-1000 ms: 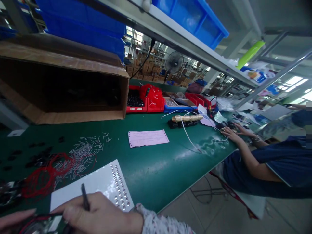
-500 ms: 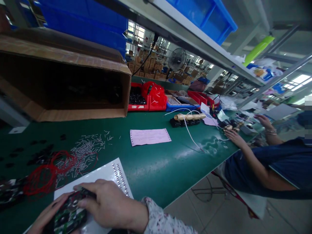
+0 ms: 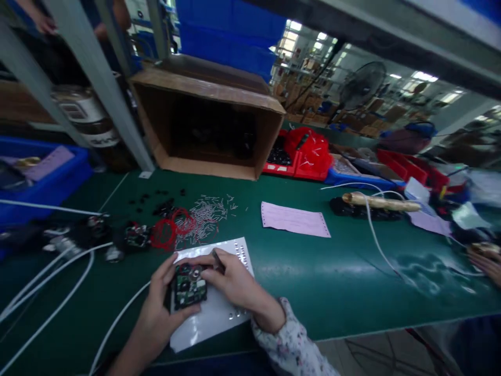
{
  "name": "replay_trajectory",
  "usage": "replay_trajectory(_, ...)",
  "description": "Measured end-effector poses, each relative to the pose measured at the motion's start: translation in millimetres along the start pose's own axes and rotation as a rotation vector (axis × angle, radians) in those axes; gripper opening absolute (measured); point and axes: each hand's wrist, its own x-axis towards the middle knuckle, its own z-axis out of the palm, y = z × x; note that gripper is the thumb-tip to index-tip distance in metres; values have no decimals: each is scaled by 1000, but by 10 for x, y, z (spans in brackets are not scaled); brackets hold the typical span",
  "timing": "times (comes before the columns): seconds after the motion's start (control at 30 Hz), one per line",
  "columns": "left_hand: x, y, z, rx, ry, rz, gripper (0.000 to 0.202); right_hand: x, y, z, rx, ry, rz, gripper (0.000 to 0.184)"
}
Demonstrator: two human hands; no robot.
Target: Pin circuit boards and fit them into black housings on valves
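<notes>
My left hand [image 3: 158, 303] is closed around the left and lower edges of a green circuit board [image 3: 190, 286] in a black housing, held over a white sheet [image 3: 223, 297]. At the board's upper right is my right hand [image 3: 237, 282], its fingers bent and pinching near a round metal part on the board. A dark, slim tool [image 3: 218, 260] sticks up between those fingers; its tip is hidden. Rows of small shiny metal pieces [image 3: 241, 251] line the sheet's right side. Beyond the board lie coiled red wires [image 3: 164, 233] and a scatter of thin pale pins [image 3: 205, 214].
A cardboard box [image 3: 207, 167] lies open toward me at the back, beside red bins [image 3: 277, 168]. A pink paper slip [image 3: 295, 219] is mid-table. White cables [image 3: 78, 292] cross the left side, near a blue bin [image 3: 50, 180]. Another person's hand [image 3: 487, 263] is at far right.
My view has swung left, bringing the blue bin and white cables into sight. The board and both hands now show more fully. Both hands stay on the board.
</notes>
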Motion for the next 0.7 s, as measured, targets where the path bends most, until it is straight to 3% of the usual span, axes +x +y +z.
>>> replay_trajectory(0.1,-35,107,-41,-73,-63,-32,95,52,-49,-96,-82,-98,-2,26)
replay_trajectory(0.27,-53,234,-34,-112,-75,-4,86,34,-65,-21,-174,27,178,10)
replay_trajectory(0.33,-52,232,-41,-59,-56,44,75,-50,-72,77,-297,99,101,8)
replay_trajectory(0.4,-50,211,-57,16,-51,130,68,-159,-99,160,-486,137,-64,10)
replay_trajectory(0.5,-46,183,-80,147,-50,239,65,-203,-187,144,-696,30,-226,23)
replay_trajectory(0.57,-43,176,-87,235,-46,277,62,-24,-264,27,-666,-22,-219,22)
replay_trajectory(0.63,-41,171,-88,297,-53,313,59,353,-319,-115,-650,47,-168,21)
replay_trajectory(0.7,-41,152,-89,322,-55,349,56,851,-314,-211,-844,136,-94,24)
